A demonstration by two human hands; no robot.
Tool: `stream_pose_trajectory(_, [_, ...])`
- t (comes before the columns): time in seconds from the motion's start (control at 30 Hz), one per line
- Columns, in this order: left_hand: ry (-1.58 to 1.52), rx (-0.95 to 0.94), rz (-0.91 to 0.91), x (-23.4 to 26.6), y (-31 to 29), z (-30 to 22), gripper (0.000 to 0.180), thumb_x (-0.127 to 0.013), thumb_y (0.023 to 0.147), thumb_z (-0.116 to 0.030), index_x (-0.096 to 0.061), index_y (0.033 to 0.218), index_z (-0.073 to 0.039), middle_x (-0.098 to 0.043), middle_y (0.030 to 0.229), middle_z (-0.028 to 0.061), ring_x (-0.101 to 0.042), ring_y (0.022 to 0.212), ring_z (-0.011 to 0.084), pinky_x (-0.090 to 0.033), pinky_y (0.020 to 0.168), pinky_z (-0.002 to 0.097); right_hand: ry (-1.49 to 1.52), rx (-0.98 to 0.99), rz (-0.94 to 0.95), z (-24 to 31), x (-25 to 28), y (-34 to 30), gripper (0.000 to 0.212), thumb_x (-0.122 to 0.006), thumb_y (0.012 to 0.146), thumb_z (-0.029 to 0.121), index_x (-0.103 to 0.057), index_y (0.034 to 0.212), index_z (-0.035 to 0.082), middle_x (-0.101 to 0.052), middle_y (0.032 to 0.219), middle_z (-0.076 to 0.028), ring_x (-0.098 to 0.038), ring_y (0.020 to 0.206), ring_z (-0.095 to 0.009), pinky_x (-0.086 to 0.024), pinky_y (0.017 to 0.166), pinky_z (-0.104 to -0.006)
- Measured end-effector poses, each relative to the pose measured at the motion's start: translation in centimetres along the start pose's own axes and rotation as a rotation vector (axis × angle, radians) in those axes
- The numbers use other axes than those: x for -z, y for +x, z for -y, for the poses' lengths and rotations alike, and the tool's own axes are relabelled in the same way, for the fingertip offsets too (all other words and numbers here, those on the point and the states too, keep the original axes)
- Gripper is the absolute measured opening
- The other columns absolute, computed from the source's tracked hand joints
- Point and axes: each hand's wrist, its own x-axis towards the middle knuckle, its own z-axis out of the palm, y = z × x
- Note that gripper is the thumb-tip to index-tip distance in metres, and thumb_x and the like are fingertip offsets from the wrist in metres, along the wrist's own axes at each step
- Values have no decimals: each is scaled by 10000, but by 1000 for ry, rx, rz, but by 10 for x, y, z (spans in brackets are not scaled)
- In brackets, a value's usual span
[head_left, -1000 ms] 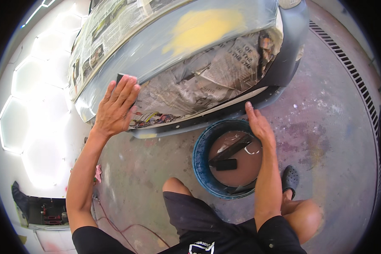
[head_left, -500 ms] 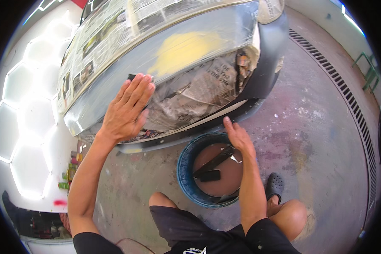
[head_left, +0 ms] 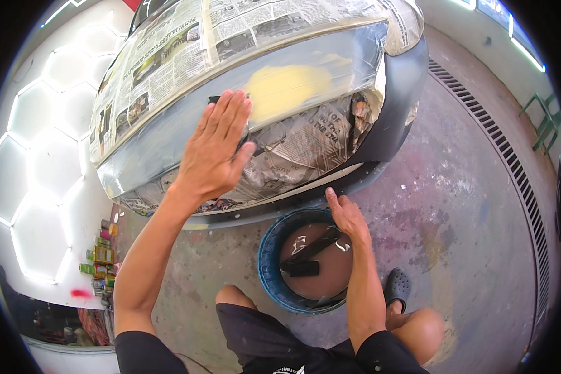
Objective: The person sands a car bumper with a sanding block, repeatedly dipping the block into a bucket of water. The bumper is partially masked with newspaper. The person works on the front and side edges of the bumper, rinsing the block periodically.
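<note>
My left hand (head_left: 215, 149) lies long-fingered over a black piece of sandpaper (head_left: 214, 99), pressing it on the grey panel (head_left: 168, 131) at the left edge of a yellow filler patch (head_left: 290, 87). Only the sandpaper's edges show, past the fingertips and beside the thumb. Over the right rim of a blue bucket (head_left: 266, 274) hangs my right hand (head_left: 350, 218), its thumb apart and nothing seen in it; its other fingers are partly hidden. Murky brownish water (head_left: 327, 274) fills the bucket, with a long black strip (head_left: 318, 246) and a small black block (head_left: 303, 268) in it.
Taped newspaper (head_left: 243, 31) covers the car body above the panel, and crumpled newspaper (head_left: 311, 140) fills the opening below. The dark bumper (head_left: 399, 106) curves round to the right. Cans (head_left: 103, 255) stand at the left wall; a floor drain (head_left: 505, 131) runs along the right.
My left hand has slid right and slightly up along the panel with the sandpaper, reaching the yellow patch. My right hand has dipped a little at the bucket; the view has shifted slightly.
</note>
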Motion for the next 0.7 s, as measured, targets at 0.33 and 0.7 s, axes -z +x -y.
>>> stream_pose_trajectory(0.33, [-61, 174, -203, -37, 62, -45, 687, -494, 1128, -376, -385, 1684, 12, -369, 1766, 216, -292, 1665, 375, -202, 1370, 515, -62, 4, -6, -6, -15, 7, 1083, -355, 1042, 850, -624, 1442, -120, -637, 1427, -402, -549, 1436, -530, -413, 1193, -548])
stream_pose_trajectory(0.7, [-5, 935, -258, 14, -220, 112, 716, -456, 1152, -297, -183, 1762, -38, -153, 1851, 153, -120, 1715, 308, -69, 1390, 469, -296, 98, -3, 7, -36, -2, 993, -414, 1050, 827, -694, 1263, -102, -696, 1274, -394, -631, 1303, -531, -461, 1113, -543])
